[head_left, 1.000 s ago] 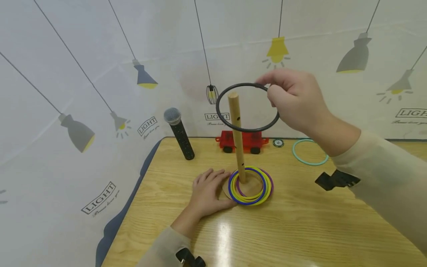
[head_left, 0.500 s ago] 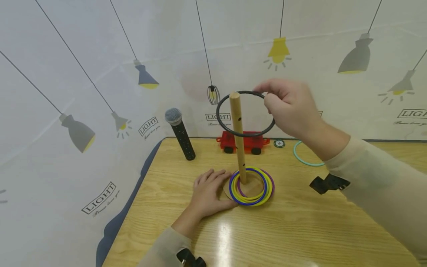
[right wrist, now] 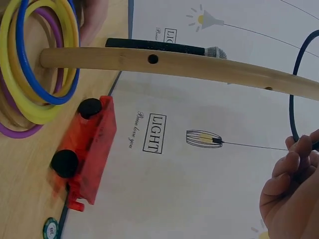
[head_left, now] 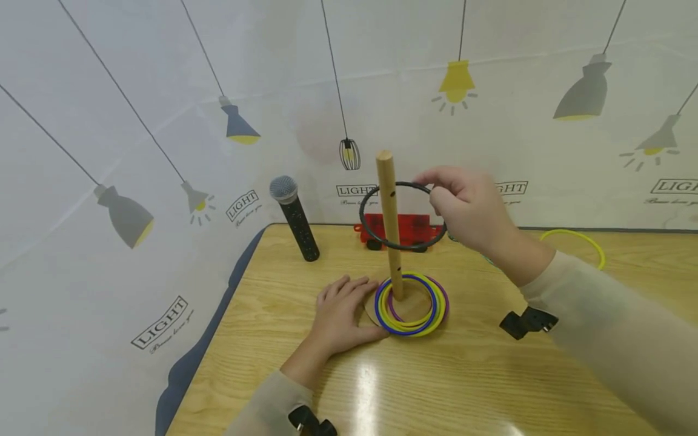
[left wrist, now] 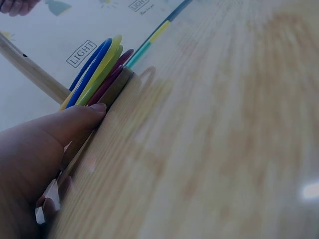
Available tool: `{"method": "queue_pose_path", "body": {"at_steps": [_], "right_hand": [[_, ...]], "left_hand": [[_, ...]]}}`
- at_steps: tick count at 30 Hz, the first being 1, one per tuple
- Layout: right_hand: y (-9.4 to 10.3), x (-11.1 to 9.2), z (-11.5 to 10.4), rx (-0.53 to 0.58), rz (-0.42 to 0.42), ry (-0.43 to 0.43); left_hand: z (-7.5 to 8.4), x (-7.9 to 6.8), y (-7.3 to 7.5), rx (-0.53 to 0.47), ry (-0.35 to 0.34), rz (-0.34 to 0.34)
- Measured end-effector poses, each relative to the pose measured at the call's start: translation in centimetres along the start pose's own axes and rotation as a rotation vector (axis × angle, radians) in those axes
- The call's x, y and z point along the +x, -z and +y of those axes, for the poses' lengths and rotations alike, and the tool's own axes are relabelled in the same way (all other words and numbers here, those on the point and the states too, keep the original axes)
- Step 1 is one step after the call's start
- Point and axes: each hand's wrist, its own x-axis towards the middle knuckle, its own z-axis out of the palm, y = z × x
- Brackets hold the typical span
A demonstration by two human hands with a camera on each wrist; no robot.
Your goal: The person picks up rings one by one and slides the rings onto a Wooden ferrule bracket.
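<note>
In the head view, my right hand (head_left: 468,209) pinches a black ring (head_left: 405,247) between thumb and fingers. The ring encircles the upper part of an upright wooden peg (head_left: 388,212). My left hand (head_left: 343,318) lies on the table, thumb and fingers spread around the rim of the peg's round wooden base (head_left: 417,306). Its thumb (left wrist: 82,118) presses the base edge in the left wrist view. Low around the peg lie several stacked rings: a blue ring (right wrist: 25,62) on top, with yellow and purple rings (right wrist: 22,133) beneath.
A red toy wagon (head_left: 417,225) stands behind the peg. Left of it a microphone (head_left: 297,221) stands upright. A poker chip (right wrist: 51,229) lies near the wagon. Farther right, a yellow ring (head_left: 597,245) lies at the back, and a teal ring (left wrist: 138,54) is mostly covered by my right arm.
My right hand has brought the black ring down from around the peg's top to lower on its shaft. The yellow ring at the back right has come into view. My left hand stays put.
</note>
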Motion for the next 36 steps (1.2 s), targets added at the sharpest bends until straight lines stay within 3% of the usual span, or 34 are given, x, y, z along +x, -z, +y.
{"method": "queue_pose_path", "body": {"at_steps": [9, 14, 24, 36], "right_hand": [[-2.2, -2.4, 2.3, -0.034, -0.068, 0.031], [-3.0, -3.8, 3.2, -0.023, -0.128, -0.03], [-4.3, -5.8, 5.2, -0.011, -0.17, -0.13], [-5.8, -7.9, 7.9, -0.05, -0.184, -0.098]], "left_hand": [[0.0, 0.0, 0.0, 0.007, -0.006, 0.006], [0.1, 0.0, 0.0, 0.013, -0.005, 0.011], [0.3, -0.1, 0.2, -0.002, 0.002, 0.024], [0.6, -0.2, 0.5, 0.003, 0.024, -0.006]]}}
